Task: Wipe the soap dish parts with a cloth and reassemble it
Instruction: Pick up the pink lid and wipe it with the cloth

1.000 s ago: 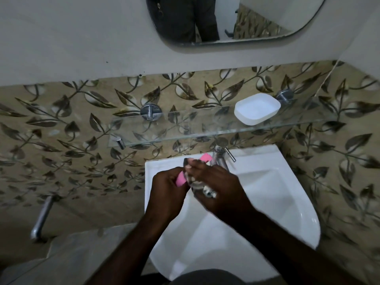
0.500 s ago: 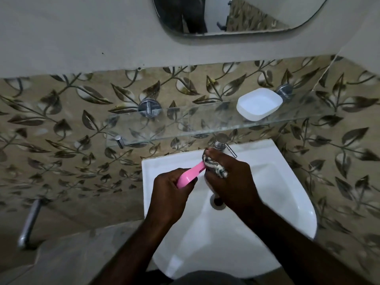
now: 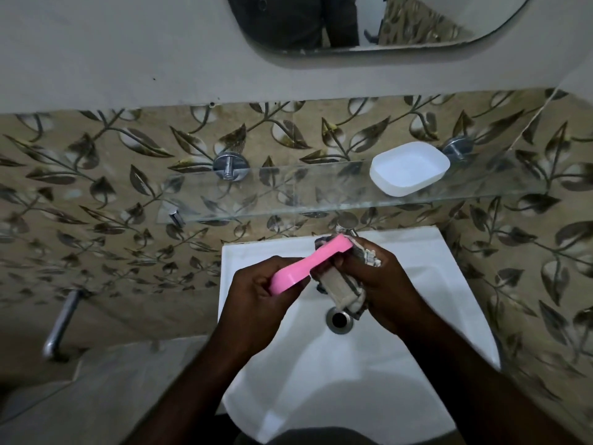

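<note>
Over the white sink [image 3: 256, 374], my left hand [image 3: 256, 293] grips the near end of a pink soap dish part [image 3: 308, 264], which tilts up and away to the right. My right hand [image 3: 388, 284] holds a bunched grey cloth [image 3: 340, 289] against the pink part's right side and far end. The white soap dish part [image 3: 409, 168] sits apart on the glass shelf [image 3: 256, 194] at the upper right, hollow side up.
A chrome tap [image 3: 346, 224] stands at the sink's back edge, just behind my hands. The drain [image 3: 338, 319] lies below the cloth. A mirror [image 3: 369, 24] hangs above. A metal pipe [image 3: 61, 326] juts out at the lower left.
The pink part has come further out of my hands and shows more of its length. The cloth has slid lower along it, and both hands have dropped slightly toward the drain.
</note>
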Tool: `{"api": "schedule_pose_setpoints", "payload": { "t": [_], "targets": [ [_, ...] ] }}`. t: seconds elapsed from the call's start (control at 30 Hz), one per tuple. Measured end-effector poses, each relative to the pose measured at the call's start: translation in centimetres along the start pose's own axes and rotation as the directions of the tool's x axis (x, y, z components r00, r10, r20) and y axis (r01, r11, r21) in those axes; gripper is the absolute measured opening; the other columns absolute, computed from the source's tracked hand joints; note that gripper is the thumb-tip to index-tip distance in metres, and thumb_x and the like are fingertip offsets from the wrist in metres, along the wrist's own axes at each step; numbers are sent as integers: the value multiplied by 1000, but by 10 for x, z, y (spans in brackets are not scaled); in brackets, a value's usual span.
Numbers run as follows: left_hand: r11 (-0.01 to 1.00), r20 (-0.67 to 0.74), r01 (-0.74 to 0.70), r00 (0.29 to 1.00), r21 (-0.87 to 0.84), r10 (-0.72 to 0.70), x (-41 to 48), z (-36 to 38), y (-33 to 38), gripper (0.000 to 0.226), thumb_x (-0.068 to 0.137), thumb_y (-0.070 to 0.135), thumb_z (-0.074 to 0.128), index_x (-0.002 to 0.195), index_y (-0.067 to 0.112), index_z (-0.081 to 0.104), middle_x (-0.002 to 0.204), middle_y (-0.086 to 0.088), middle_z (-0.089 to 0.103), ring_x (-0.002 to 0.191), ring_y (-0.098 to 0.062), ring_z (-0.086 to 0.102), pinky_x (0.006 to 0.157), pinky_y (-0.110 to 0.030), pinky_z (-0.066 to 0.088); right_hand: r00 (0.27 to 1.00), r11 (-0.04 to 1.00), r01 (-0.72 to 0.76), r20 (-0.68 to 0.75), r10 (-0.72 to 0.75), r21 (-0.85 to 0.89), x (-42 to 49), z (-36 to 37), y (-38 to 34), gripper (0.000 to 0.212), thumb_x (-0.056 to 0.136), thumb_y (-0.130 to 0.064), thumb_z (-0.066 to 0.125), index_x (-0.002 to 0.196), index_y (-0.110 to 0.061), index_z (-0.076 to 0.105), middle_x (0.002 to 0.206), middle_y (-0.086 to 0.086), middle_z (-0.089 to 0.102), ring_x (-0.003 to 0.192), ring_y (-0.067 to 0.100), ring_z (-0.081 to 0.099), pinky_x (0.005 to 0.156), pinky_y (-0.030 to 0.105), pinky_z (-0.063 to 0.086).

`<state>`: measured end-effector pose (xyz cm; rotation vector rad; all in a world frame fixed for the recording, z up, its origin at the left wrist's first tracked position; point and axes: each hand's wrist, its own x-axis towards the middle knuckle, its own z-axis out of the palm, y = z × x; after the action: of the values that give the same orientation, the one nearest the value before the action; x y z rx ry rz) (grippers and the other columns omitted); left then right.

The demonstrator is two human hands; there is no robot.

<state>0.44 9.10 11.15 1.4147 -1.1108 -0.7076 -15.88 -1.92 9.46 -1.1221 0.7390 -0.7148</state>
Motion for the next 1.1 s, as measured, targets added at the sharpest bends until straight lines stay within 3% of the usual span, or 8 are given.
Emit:
{"api": "schedule_pose_setpoints", "payload": {
  "t": [0.13,0.27,0.5,0.6,0.73,0.8,0.9,1.1],
  "targets": [
    [991,64,135,989,-4,-135,-4,-1,-8,11,78,17,72,82,27,69,69,13,61,60,-5,47,54,-15,36,997,999,3,-73,1,55,-6,-6,10,31,86,-4,67,117,-4,66,110,28,67,94,42,66,90,64,47],
    [967,74,154,982,205,-172,-10,6,-17,28,82,4,66,85,31,69,64,16,61,51,-2,44,50,-15,34,975,973,104,-173,-140,-204,-9,-5,13,26,81,3,73,92,-21,77,95,5,77,92,23,72,92,46,55],
    [831,36,23,998,555,-52,-1,20,-19,37,83,17,65,57,32,44,46,10,44,45,-9,36,46,-22,23,941,892,189,-184,-284,-412,-14,9,10,33,78,3,73,100,-22,75,98,-11,75,93,4,70,90,27,53],
    [769,41,1,999,639,-36,5,25,-21,25,84,9,64,66,23,53,51,7,52,54,-22,51,50,-30,33,874,713,340,-74,-480,-614,-26,19,7,42,73,3,70,109,-18,74,110,-19,69,104,0,65,95,15,47],
    [791,32,-4,999,612,-19,4,27,-29,16,80,-4,57,74,9,64,68,-6,70,64,-26,63,56,-36,47,737,278,545,294,-608,-791,-34,27,8,46,68,-8,70,113,-15,72,129,8,65,104,20,66,95,26,47],
    [799,-2,-7,1000,601,10,2,24,-31,28,80,-4,60,62,17,54,51,5,56,48,-12,47,49,-23,37,775,368,530,260,-576,-764,-29,21,11,49,70,-2,72,117,-17,70,132,5,63,104,23,67,96,32,49],
    [787,-21,23,1000,617,-13,2,27,-31,46,82,1,63,55,27,36,42,5,31,45,-14,26,44,-20,21,909,744,336,-9,-418,-577,-21,15,7,49,75,5,72,117,-20,70,126,-7,65,118,5,60,105,36,45],
    [830,-23,54,999,554,-49,-1,28,-37,29,84,-1,60,60,14,52,52,-3,57,54,-30,51,51,-33,38,781,409,532,243,-576,-741,-35,24,16,53,67,-5,68,119,-17,69,133,2,61,113,16,63,99,24,45]
  ]
}}
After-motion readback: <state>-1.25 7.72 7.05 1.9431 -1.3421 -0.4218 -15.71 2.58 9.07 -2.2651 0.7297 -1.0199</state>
